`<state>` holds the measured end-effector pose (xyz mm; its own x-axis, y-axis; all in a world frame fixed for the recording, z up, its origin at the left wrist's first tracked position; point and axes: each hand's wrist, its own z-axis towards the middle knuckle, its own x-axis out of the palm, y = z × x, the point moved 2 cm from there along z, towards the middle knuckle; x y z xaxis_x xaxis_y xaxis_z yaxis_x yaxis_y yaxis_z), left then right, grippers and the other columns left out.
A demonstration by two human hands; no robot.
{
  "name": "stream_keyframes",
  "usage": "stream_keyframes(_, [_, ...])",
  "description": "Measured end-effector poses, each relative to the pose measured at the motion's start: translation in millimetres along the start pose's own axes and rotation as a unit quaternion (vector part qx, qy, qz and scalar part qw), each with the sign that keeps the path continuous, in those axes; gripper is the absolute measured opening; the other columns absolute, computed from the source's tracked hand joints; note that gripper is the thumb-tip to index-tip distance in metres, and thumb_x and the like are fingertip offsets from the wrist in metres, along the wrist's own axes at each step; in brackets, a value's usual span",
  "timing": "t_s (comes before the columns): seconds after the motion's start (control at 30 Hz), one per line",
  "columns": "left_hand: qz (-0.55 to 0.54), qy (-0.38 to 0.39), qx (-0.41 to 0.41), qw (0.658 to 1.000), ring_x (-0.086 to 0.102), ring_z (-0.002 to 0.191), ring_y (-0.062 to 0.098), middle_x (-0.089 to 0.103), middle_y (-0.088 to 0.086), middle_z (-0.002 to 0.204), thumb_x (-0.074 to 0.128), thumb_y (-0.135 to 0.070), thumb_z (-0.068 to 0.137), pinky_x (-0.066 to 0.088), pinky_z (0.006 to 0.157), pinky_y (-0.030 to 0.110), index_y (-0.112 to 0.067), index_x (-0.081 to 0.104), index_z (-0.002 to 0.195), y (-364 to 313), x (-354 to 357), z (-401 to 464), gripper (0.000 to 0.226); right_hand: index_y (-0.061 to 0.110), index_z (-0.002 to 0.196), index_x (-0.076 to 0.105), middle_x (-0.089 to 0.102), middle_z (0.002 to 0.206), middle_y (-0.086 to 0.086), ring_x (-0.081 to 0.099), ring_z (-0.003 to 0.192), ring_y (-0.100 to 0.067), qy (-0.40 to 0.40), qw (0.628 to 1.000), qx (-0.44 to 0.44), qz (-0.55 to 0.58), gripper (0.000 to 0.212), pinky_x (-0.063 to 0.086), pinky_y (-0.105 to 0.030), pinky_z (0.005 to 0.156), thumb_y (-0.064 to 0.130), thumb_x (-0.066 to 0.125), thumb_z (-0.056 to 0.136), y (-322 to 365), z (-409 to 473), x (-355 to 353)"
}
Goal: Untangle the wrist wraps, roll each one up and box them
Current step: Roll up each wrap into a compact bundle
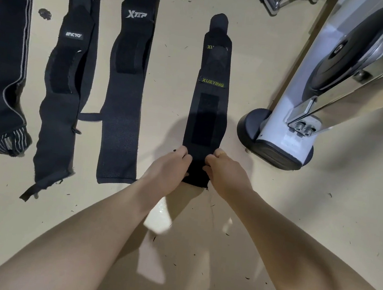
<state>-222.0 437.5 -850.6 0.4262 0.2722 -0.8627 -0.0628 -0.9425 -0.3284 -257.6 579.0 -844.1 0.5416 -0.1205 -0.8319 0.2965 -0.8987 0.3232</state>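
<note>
My left hand (171, 166) and my right hand (224, 170) both pinch the near end of the XUEYING wrap (207, 113), which lies flat on the floor (272, 225). To its left lie the XTEP wrap (123, 113), the black wrap with a white label (62, 106) and the grey-edged wrap (6, 64), side by side. I see no box here.

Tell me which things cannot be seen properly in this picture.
- Near end of the XUEYING wrap: covered by the left hand and right hand, head view.
- Upper lettering on that wrap: partly covered by its own tab.
- XTEP wrap: far end cut by top edge.
- Box: not in view.
</note>
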Motion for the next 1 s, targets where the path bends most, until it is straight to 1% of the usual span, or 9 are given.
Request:
stream_keyframes(0.07, [0.020,-0.011,0.011,1.000,0.059,0.085,0.012,0.058,0.003,0.097,0.040,-0.021,0.096,0.041,0.068,0.030,-0.009,0.053,0.095,0,-7,6,0.018,0.009,0.103,0.056,0.045,0.100,-0.002,0.052,0.082,-0.021,0.014,1.000,-0.019,-0.013,0.031,0.039,-0.028,0.066,0.038,0.047,0.097,-1,-1,-4])
stream_keyframes(0.13, [0.048,0.010,0.004,0.999,0.053,0.094,0.020,0.054,0.005,0.102,0.043,-0.018,0.097,0.042,0.072,0.032,-0.007,0.055,0.101,2,-10,12,0.017,0.012,0.109,0.055,0.050,0.105,-0.003,0.054,0.090,-0.021,0.030,0.999,-0.027,-0.020,0.035,0.042,-0.029,0.072,0.041,0.057,0.091,-1,0,-7])
stream_keyframes(0.3, [-0.029,-0.033,0.004,0.999,0.051,0.094,0.027,0.058,0.010,0.102,0.043,-0.014,0.097,0.043,0.073,0.038,-0.008,0.050,0.119,3,-13,17,0.023,0.012,0.114,0.055,0.058,0.106,-0.007,0.053,0.096,-0.024,0.004,0.999,-0.027,-0.042,0.024,0.046,-0.033,0.076,0.023,0.053,0.093,1,7,-11])
stream_keyframes(0.43, [-0.040,-0.014,-0.008,0.999,0.051,0.098,0.029,0.057,0.011,0.109,0.042,-0.013,0.098,0.045,0.077,0.040,-0.009,0.046,0.124,1,-14,19,0.027,0.009,0.112,0.051,0.057,0.104,-0.010,0.054,0.091,-0.025,0.023,0.999,-0.010,-0.042,0.020,0.047,-0.034,0.073,0.019,0.048,0.095,3,9,-11])
stream_keyframes(0.67, [-0.027,0.026,-0.023,0.999,0.047,0.095,0.027,0.049,0.009,0.112,0.057,-0.005,0.082,0.040,0.075,0.034,-0.008,0.048,0.107,3,-7,-2,0.026,0.013,0.109,0.050,0.047,0.106,-0.005,0.047,0.095,-0.021,0.053,0.998,-0.021,-0.038,0.035,0.048,-0.034,0.079,0.031,0.065,0.083,11,-3,0])
stream_keyframes(0.77, [-0.126,-0.012,-0.050,0.991,0.049,0.093,0.028,0.050,0.006,0.107,0.055,0.001,0.080,0.043,0.076,0.038,-0.012,0.045,0.108,5,-12,-8,0.033,0.012,0.101,0.043,0.050,0.099,-0.005,0.050,0.087,-0.021,0.066,0.986,0.042,0.145,0.032,0.045,-0.032,0.073,0.026,0.066,0.084,14,-7,-3])
stream_keyframes(0.87, [-0.234,-0.102,-0.074,0.964,0.052,0.095,0.022,0.051,-0.007,0.106,0.059,-0.003,0.081,0.046,0.087,0.040,-0.024,0.039,0.135,5,-29,-8,0.061,0.012,0.112,0.051,0.060,0.099,-0.005,0.058,0.091,-0.023,0.071,0.942,0.091,0.314,0.032,0.048,-0.034,0.077,0.021,0.065,0.085,17,-5,-16])
stream_keyframes(0.93, [-0.247,-0.187,-0.101,0.945,0.046,0.112,0.023,0.051,-0.005,0.123,0.065,-0.011,0.082,0.039,0.101,0.042,-0.026,0.030,0.145,-1,-43,-10,0.074,0.010,0.109,0.058,0.064,0.097,-0.007,0.060,0.093,-0.025,0.044,0.931,0.093,0.349,0.028,0.051,-0.038,0.083,0.014,0.066,0.083,21,-5,-27])
stream_keyframes(1.0, [-0.270,-0.216,-0.202,0.916,0.032,0.132,0.023,0.034,0.000,0.147,0.071,-0.028,0.084,0.028,0.109,0.042,-0.023,0.018,0.151,-4,-50,-14,0.086,0.011,0.113,0.057,0.065,0.106,-0.008,0.062,0.100,-0.025,0.011,0.909,0.110,0.402,0.033,0.052,-0.038,0.088,0.006,0.067,0.082,25,-8,-40])
